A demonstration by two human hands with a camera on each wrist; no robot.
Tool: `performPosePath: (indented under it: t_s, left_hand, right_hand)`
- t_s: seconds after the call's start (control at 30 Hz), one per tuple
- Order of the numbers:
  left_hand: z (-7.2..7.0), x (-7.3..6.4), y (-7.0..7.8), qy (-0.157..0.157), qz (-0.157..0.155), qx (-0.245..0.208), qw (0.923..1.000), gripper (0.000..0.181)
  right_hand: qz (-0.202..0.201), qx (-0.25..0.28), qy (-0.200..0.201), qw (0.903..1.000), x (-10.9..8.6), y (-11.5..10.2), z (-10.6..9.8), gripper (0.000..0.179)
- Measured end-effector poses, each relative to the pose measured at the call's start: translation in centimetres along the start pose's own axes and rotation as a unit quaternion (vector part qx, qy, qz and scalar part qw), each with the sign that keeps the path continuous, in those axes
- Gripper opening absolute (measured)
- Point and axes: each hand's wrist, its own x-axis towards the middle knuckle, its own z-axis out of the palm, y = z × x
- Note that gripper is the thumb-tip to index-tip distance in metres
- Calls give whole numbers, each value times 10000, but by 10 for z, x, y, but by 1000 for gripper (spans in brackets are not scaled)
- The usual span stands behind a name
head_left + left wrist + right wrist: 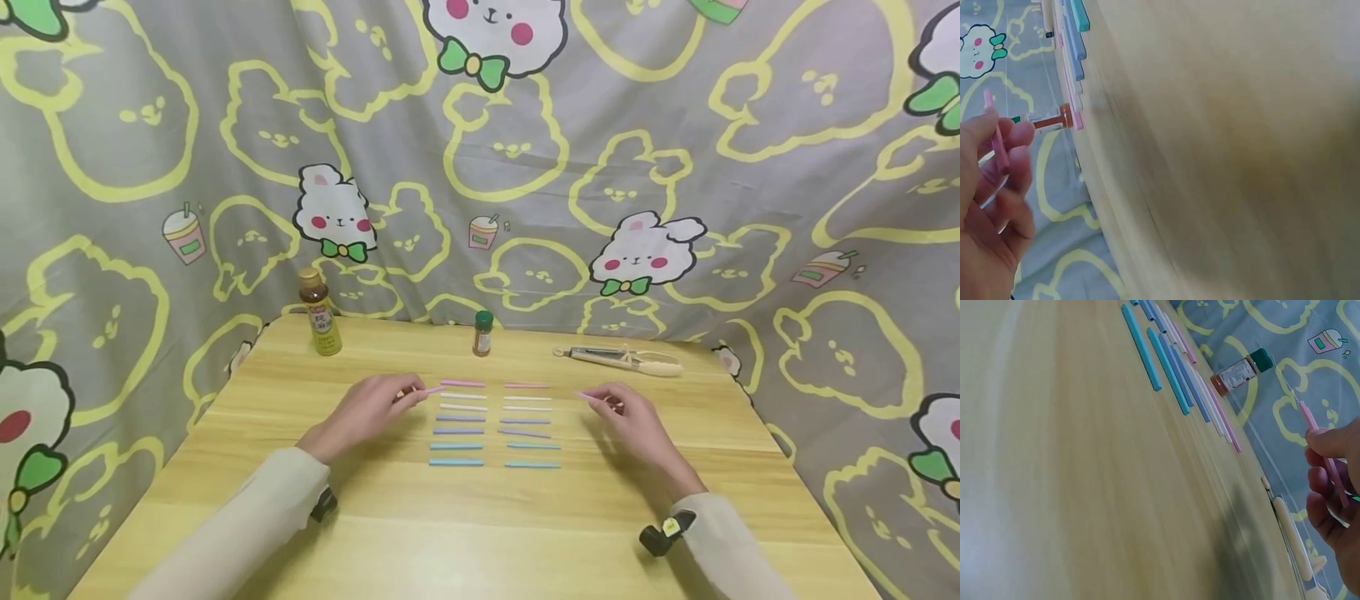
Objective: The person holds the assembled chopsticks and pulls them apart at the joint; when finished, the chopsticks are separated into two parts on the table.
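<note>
My left hand (pixel 375 407) pinches a pink stick (pixel 1000 153) between thumb and fingers, just left of the upper end of the left column of sticks. On the other side, my right hand (pixel 628 414) holds a second pink stick (pixel 1307 414), a short way right of the right column. Both columns lie flat on the table. From far to near, each runs from a pink stick (pixel 462 384) through white sticks (pixel 462 407) and bluish-purple sticks (pixel 458 431) to teal sticks (pixel 456 462). The sticks lie sideways, roughly parallel, with a gap between the columns.
Along the back of the wooden table (pixel 480 533) stand a tall sauce bottle (pixel 323 321) at left and a small green-capped jar (pixel 482 335) in the middle. Tongs (pixel 622 360) lie at back right. A patterned curtain (pixel 510 250) hangs behind the table and at its sides.
</note>
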Motion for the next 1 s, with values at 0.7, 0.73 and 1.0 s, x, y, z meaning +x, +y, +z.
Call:
performPosePath:
  t_s: [0.7,0.73,1.0]
  left_hand:
    - [25,68,10,-20,-211,323,9993,20]
    - [28,72,9,-50,-219,262,9994,19]
    - [49,95,1,-249,-722,-1049,9915,15]
  right_hand:
    - [168,719,-147,9972,73,-24,53,13]
    - [210,789,-183,9965,76,-24,56,14]
    - [869,1699,-452,9806,91,-18,84,17]
